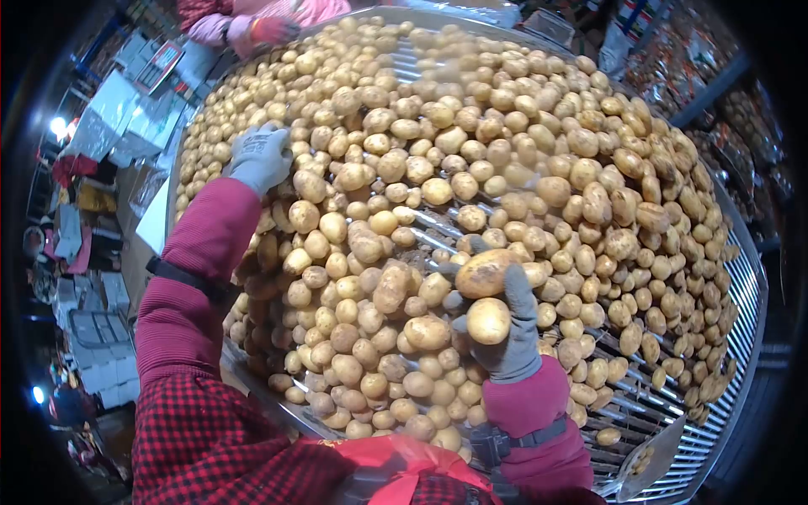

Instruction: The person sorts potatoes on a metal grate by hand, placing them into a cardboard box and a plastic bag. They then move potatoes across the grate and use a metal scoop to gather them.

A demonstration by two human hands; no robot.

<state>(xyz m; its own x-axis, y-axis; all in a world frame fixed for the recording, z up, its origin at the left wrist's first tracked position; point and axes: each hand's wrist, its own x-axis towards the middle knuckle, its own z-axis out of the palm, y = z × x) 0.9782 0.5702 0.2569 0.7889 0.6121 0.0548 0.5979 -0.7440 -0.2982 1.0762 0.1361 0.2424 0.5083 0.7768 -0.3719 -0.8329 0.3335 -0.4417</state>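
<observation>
Many yellow-brown potatoes (pixel 425 332) lie heaped on a slatted metal table. My right hand (pixel 513 337), in a grey glove, is turned up near the lower middle and holds two potatoes: a larger brown one (pixel 484 273) by the fingers and a rounder pale one (pixel 488 321) over the palm. My left hand (pixel 261 157), also gloved in grey, rests on the potatoes at the upper left with its back up. Its fingertips are hidden, so whether it grips anything does not show.
Bare metal slats (pixel 741 303) and a metal rim run along the right side. A co-worker's gloved hand (pixel 273 30) is at the table's far edge, upper left. White boxes (pixel 99 345) stand at the left. A scoop-like tray (pixel 652 463) lies at lower right.
</observation>
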